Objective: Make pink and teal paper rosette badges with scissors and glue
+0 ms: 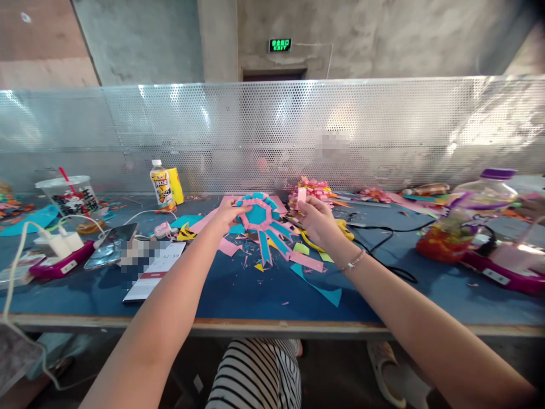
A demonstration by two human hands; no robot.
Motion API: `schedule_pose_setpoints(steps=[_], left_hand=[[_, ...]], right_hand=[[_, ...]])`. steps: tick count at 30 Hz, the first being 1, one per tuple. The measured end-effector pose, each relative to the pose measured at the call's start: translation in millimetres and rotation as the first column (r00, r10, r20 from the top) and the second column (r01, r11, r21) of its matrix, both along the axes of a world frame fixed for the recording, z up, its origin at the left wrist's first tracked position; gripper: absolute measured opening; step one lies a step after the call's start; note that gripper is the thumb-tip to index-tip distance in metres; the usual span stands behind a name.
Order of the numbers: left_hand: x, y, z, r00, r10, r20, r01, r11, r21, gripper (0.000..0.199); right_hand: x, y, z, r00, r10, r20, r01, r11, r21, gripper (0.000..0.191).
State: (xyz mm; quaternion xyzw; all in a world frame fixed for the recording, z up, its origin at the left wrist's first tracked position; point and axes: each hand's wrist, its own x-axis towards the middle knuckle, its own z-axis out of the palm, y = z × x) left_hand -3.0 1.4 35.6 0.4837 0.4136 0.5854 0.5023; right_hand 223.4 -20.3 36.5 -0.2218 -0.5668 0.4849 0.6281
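Observation:
A paper rosette (pixel 258 215) in blue and pink, with strip tails fanning toward me, is pinched at its left edge by my left hand (pixel 230 215). Its ring is made of folded pink and blue pieces around a blue centre. To its right, my right hand (pixel 317 220) grips a small pink paper strip (pixel 302 195) between thumb and fingers, held upright and apart from the rosette. Yellow-handled scissors (pixel 314 243) lie partly behind my right wrist. Paper scraps, among them a blue triangle (pixel 321 287) and a pink strip (pixel 305 262), are scattered below the rosette.
A phone (pixel 155 275), a dark phone (pixel 111 245), a power strip (pixel 63 261) and cables lie left. Behind them stand a plastic cup (pixel 70 196) and bottle (pixel 162 187). A purple-lidded jug (pixel 472 210) stands right; a pink paper pile (pixel 313 190) lies beyond my right hand.

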Motion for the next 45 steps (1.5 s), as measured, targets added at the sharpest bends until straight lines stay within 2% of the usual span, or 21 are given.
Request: schedule_pose_setpoints(steps=[2,4,8,10,13,16,20,22,25,30,32,36,45], left_hand=[[2,2,0.9,0.99,0.056,0.126,-0.065,0.996,0.065,0.036],[4,3,1.2,0.967,0.112,0.229,-0.138,0.985,0.103,0.034],[9,4,1.8,0.904,0.11,0.413,-0.208,0.958,0.199,0.034],[10,3,3.2,0.876,0.107,0.47,-0.228,0.951,0.207,0.034],[13,-2,6.8,0.855,0.098,0.51,-0.216,0.96,0.178,0.032],[17,-7,10.7,0.834,0.059,0.548,-0.175,0.971,0.162,0.029],[25,-10,12.3,0.835,0.005,0.55,-0.131,0.973,0.19,0.025],[31,-11,11.8,0.842,0.017,0.539,-0.139,0.973,0.187,0.025],[42,-16,11.8,0.84,0.047,0.541,-0.146,0.979,0.142,0.025],[63,-31,14.0,0.828,-0.054,0.558,-0.05,0.984,0.169,0.023],[67,-35,13.4,0.844,-0.029,0.536,-0.065,0.986,0.155,0.024],[69,-36,8.8,0.877,0.02,0.48,-0.091,0.988,0.125,0.025],[70,-33,1.8,0.866,0.031,0.5,-0.108,0.986,0.126,0.033]], right_hand=[[2,-7,6.3,1.0,0.027,-0.011,-0.026,0.997,0.077,0.014],[0,-16,9.3,0.992,0.118,0.038,-0.121,0.989,0.082,0.015],[-14,-33,0.8,0.909,0.329,0.255,-0.318,0.944,-0.083,0.021],[-24,-38,-8.3,0.862,0.39,0.324,-0.358,0.92,-0.157,0.025],[-35,-37,-21.3,0.804,0.426,0.415,-0.349,0.903,-0.25,0.028],[-38,-28,-30.6,0.803,0.374,0.465,-0.251,0.919,-0.304,0.026],[-39,-10,-38.0,0.894,0.188,0.407,-0.064,0.952,-0.299,0.022],[-39,-3,-40.9,0.924,0.128,0.361,-0.018,0.956,-0.292,0.022],[-40,5,-45.2,0.96,0.099,0.262,-0.028,0.964,-0.264,0.026],[-40,6,-47.2,0.985,0.094,0.142,-0.068,0.982,-0.177,0.034],[-41,4,-44.8,0.992,0.079,0.099,-0.063,0.986,-0.156,0.033],[-43,-2,-39.0,0.998,0.061,0.023,-0.058,0.988,-0.141,0.034],[-44,-10,-33.2,0.995,0.103,-0.009,-0.103,0.983,-0.152,0.029]])
